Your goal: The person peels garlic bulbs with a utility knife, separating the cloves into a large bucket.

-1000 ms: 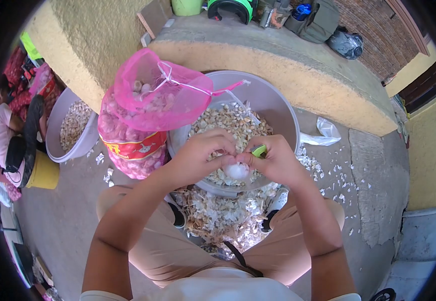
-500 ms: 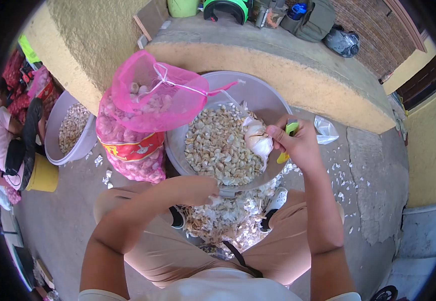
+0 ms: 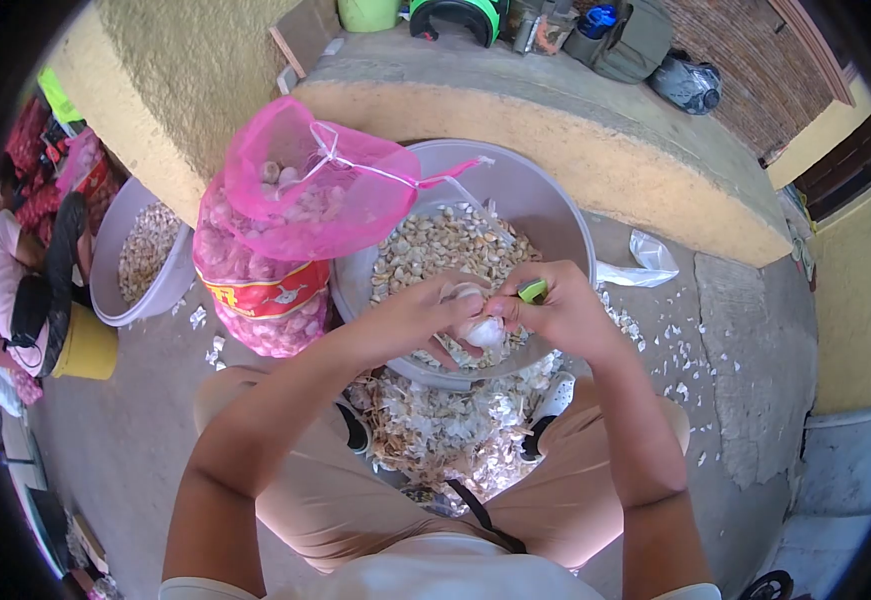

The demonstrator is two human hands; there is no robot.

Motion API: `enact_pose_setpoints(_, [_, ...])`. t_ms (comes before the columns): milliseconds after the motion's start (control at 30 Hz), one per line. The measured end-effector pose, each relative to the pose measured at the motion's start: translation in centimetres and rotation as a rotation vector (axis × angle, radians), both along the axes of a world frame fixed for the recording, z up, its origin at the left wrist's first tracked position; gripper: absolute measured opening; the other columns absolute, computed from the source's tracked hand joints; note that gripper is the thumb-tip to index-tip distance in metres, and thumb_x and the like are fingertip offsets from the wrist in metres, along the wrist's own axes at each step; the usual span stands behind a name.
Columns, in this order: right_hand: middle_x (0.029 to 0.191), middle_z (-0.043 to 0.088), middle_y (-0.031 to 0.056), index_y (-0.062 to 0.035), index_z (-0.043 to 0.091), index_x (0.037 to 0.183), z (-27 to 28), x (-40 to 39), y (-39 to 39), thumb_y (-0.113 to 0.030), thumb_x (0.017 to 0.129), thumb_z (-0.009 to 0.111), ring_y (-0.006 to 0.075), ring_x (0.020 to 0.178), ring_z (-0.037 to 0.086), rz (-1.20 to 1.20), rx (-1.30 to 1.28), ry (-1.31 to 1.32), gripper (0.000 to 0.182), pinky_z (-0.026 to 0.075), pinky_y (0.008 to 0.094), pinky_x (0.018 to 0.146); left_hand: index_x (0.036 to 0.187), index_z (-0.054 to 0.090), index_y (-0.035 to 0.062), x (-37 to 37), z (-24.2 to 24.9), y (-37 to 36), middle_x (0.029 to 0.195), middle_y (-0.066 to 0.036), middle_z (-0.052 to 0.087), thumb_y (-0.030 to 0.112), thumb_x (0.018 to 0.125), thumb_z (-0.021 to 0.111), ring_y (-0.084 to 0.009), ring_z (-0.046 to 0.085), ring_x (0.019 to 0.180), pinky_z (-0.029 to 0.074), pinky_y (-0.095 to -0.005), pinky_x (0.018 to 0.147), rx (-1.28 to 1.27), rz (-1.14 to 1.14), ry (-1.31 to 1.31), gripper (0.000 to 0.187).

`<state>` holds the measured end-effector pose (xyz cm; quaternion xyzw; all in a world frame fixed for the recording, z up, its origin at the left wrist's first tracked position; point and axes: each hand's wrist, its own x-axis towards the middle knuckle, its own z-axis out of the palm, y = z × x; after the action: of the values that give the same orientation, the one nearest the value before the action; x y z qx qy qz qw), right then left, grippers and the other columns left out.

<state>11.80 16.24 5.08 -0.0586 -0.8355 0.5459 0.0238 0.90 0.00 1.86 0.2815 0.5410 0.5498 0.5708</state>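
Over the tub, my left hand (image 3: pixel 417 318) is closed around a white garlic bulb (image 3: pixel 485 333) with loose papery skin. My right hand (image 3: pixel 558 310) meets it from the right, its thumb and fingers touching the bulb. Wrapped in that same hand is a tool with a bright green handle (image 3: pixel 532 291); its working end is hidden. Beneath both hands, the large grey tub (image 3: pixel 565 225) holds many separated garlic cloves (image 3: pixel 410 250).
A pink mesh sack of garlic (image 3: pixel 270 300) leans against the tub's left side. Garlic skins (image 3: pixel 445 440) litter the floor between my feet. A low concrete ledge (image 3: pixel 515 130) stands behind. At far left, another person (image 3: pixel 20 260) sits near a second tub (image 3: pixel 105 270).
My right hand has brought the bulb down and left over the tub. My left hand has risen from the near rim and taken hold of the bulb.
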Motion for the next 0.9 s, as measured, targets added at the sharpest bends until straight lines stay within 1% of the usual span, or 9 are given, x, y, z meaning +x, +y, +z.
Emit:
enact_pose_setpoints(67, [0.059, 0.057, 0.0066, -0.0004, 0.060, 0.077, -0.2, -0.1, 0.0, -0.017, 0.074, 0.066, 0.0101, 0.054, 0.051, 0.027, 0.026, 0.007, 0.018, 0.040, 0.0252, 0.051, 0.123, 0.033, 0.0029, -0.4, -0.2, 0.2, 0.105, -0.013, 0.052, 0.032, 0.087, 0.046, -0.0204, 0.057, 0.089, 0.053, -0.0305, 0.061, -0.010, -0.013, -0.119, 0.048])
enact_pose_setpoints(167, [0.062, 0.057, 0.0078, -0.0009, 0.060, 0.078, -0.2, -0.2, 0.1, -0.017, 0.073, 0.066, 0.0108, 0.056, 0.051, 0.024, 0.030, 0.003, 0.018, 0.040, 0.0261, 0.052, 0.123, 0.033, 0.0033, -0.8, -0.5, 0.2, 0.106, -0.013, 0.052, 0.035, 0.086, 0.046, -0.0216, 0.057, 0.091, 0.053, -0.0309, 0.064, -0.014, -0.032, -0.084, 0.050])
enact_pose_setpoints(333, [0.067, 0.058, 0.0086, -0.0022, 0.060, 0.079, 0.1, -0.3, 0.2, -0.018, 0.073, 0.066, 0.0114, 0.059, 0.051, -0.017, 0.115, 0.023, 0.018, 0.041, 0.0263, 0.055, 0.122, 0.035, 0.0029, -0.6, 0.1, 0.0, 0.108, -0.013, 0.050, 0.025, 0.083, 0.053, -0.0202, 0.055, 0.094, 0.052, -0.0312, 0.071, 0.033, 0.070, -0.060, 0.048])
enact_pose_setpoints(433, [0.067, 0.058, 0.0072, -0.0029, 0.059, 0.083, 0.0, -0.4, 0.0, -0.020, 0.074, 0.066, 0.0118, 0.061, 0.053, -0.011, 0.057, 0.042, 0.021, 0.042, 0.0262, 0.058, 0.121, 0.034, 0.0021, -0.7, 0.1, -0.1, 0.109, -0.012, 0.047, 0.017, 0.080, 0.056, -0.0199, 0.054, 0.095, 0.051, -0.0315, 0.074, 0.046, 0.118, -0.015, 0.048])
enact_pose_setpoints(533, [0.073, 0.060, 0.0068, -0.0030, 0.058, 0.088, 0.3, -0.5, -0.4, -0.022, 0.074, 0.066, 0.0118, 0.064, 0.055, -0.123, 0.058, -0.055, 0.025, 0.043, 0.0256, 0.061, 0.118, 0.034, 0.0014, -0.8, -0.5, 0.0, 0.109, -0.012, 0.044, 0.012, 0.079, 0.057, -0.0199, 0.053, 0.094, 0.050, -0.0317, 0.076, 0.077, 0.194, 0.016, 0.047])
enact_pose_setpoints(633, [0.079, 0.060, 0.0080, -0.0023, 0.056, 0.093, -0.5, -0.9, -0.1, -0.027, 0.073, 0.067, 0.0126, 0.065, 0.055, -0.193, 0.039, -0.044, 0.033, 0.044, 0.0263, 0.063, 0.116, 0.033, 0.0014, -0.9, -0.6, 0.1, 0.110, -0.012, 0.043, 0.010, 0.077, 0.057, -0.0196, 0.054, 0.093, 0.050, -0.0317, 0.077, 0.108, 0.271, -0.026, 0.046])
enact_pose_setpoints(733, [0.077, 0.057, 0.0074, -0.0028, 0.054, 0.099, -1.4, -1.3, -0.3, -0.033, 0.072, 0.067, 0.0116, 0.059, 0.053, -0.220, -0.049, -0.043, 0.043, 0.044, 0.0254, 0.055, 0.116, 0.033, 0.0019, -0.9, -0.6, 0.2, 0.110, -0.011, 0.043, 0.007, 0.077, 0.057, -0.0196, 0.053, 0.093, 0.050, -0.0317, 0.078, 0.145, 0.335, -0.095, 0.046])
enact_pose_setpoints(833, [0.071, 0.054, 0.0060, -0.0031, 0.050, 0.105, -0.7, -1.3, -0.6, -0.039, 0.071, 0.067, 0.0099, 0.052, 0.049, -0.206, -0.149, -0.192, 0.052, 0.042, 0.0239, 0.045, 0.116, 0.033, 0.0026, -1.0, -0.7, 0.2, 0.110, -0.011, 0.044, 0.004, 0.077, 0.055, -0.0196, 0.053, 0.095, 0.050, -0.0319, 0.078, 0.169, 0.371, -0.135, 0.045])
enact_pose_setpoints(900, [0.070, 0.052, 0.0056, -0.0037, 0.047, 0.109, -0.8, -1.4, -0.6, -0.039, 0.071, 0.067, 0.0087, 0.049, 0.048, -0.189, -0.140, -0.179, 0.055, 0.040, 0.0224, 0.041, 0.116, 0.033, 0.0026, -1.0, -0.7, 0.2, 0.108, -0.011, 0.045, 0.003, 0.077, 0.056, -0.0191, 0.053, 0.094, 0.050, -0.0304, 0.076, 0.183, 0.386, -0.116, 0.045])
